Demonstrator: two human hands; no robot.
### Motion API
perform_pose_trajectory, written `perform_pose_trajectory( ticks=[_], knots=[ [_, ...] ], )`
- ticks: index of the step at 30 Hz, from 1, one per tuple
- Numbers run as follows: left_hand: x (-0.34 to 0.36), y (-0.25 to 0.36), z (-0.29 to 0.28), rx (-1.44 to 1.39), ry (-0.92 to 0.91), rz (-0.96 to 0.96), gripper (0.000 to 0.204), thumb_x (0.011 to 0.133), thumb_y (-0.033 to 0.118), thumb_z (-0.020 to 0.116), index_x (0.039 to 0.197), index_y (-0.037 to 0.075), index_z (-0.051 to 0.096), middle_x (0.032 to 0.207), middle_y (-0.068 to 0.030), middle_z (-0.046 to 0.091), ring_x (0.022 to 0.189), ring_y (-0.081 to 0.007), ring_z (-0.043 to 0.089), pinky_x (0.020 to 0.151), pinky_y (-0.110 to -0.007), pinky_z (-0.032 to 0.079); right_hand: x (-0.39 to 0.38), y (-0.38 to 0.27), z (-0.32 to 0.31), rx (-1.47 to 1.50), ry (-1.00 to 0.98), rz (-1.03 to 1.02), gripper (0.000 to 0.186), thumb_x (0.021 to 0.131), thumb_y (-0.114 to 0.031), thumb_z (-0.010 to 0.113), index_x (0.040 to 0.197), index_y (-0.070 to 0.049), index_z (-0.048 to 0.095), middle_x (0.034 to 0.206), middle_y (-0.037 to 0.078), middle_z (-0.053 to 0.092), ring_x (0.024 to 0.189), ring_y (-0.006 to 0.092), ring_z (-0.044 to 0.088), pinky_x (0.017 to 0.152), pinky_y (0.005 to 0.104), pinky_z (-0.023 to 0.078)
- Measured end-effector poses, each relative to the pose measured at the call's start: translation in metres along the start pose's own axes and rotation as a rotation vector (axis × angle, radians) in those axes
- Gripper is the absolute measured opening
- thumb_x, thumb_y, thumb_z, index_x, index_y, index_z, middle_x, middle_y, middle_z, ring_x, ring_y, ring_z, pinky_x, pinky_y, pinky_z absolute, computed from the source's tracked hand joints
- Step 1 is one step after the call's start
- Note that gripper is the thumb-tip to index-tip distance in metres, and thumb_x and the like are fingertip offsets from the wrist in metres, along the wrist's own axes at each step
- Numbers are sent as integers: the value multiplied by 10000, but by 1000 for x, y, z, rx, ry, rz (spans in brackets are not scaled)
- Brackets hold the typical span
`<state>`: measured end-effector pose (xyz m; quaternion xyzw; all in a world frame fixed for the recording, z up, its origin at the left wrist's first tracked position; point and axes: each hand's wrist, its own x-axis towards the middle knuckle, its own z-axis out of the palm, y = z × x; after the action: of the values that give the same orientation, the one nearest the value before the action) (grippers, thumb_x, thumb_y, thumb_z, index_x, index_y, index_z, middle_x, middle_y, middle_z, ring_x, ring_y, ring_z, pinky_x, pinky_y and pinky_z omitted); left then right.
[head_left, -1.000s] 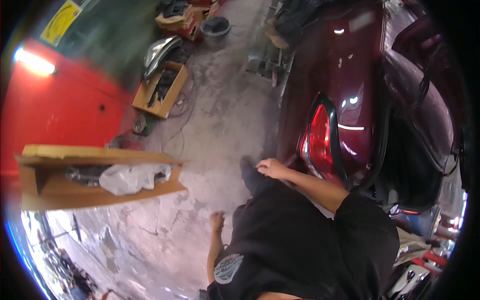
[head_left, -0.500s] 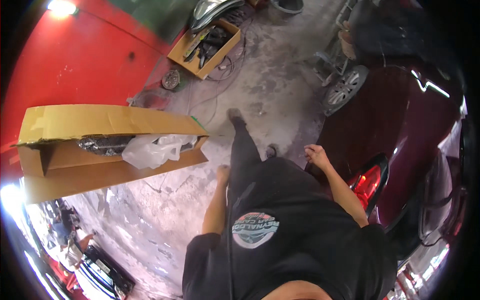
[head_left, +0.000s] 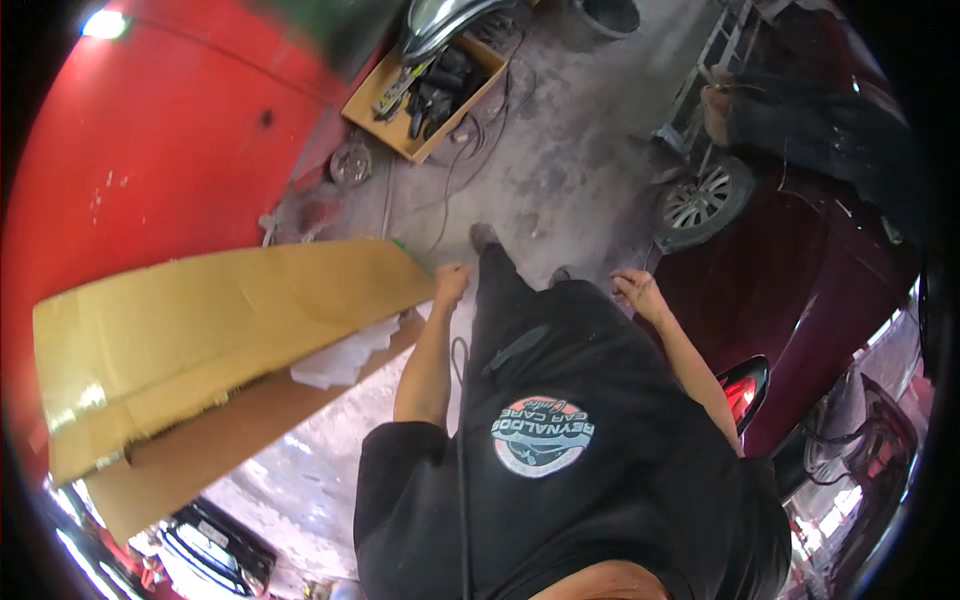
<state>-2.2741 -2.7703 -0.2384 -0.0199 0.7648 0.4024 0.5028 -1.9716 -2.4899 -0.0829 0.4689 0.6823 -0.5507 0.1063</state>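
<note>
The left forearm [head_left: 425, 370] runs forward from a black sleeve [head_left: 395, 480], and the left grip [head_left: 452, 285] is curled into a loose fist, nothing visible in it. Just beside it, leftward, lies the end of a long cardboard box [head_left: 230, 320] with white wrapping [head_left: 345, 358] showing; whether they touch I cannot tell. The right arm angles forward and inward, elbow out, the right grip [head_left: 638, 293] half open with bent fingers, apparently empty, near the dark red car [head_left: 770, 300].
</note>
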Motion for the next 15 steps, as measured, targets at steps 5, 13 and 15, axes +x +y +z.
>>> perform_pose_trajectory(
  ticks=[5,13,15],
  knots=[
    [33,-21,-12,163,-77,9,300,799,293,685,737,0,705,591,-75,591,479,-190,523,449,-379,394,27,-3,-3,-97,15,-35,285,947,-167,582,1110,47,677,757,73,675,650,123,613,591,273,503],
    [74,0,-40,82,-91,-15,248,864,231,655,659,130,560,511,20,453,392,-136,403,374,-328,282,68,3,-36,214,182,78,262,948,-203,595,956,35,704,761,101,705,649,150,649,591,307,536],
    [98,28,-50,291,-208,-131,247,899,255,608,696,115,597,547,8,489,429,-151,448,375,-347,312,94,4,-48,207,167,81,267,947,-216,592,946,26,704,756,104,707,643,158,656,581,314,541]
  ],
)
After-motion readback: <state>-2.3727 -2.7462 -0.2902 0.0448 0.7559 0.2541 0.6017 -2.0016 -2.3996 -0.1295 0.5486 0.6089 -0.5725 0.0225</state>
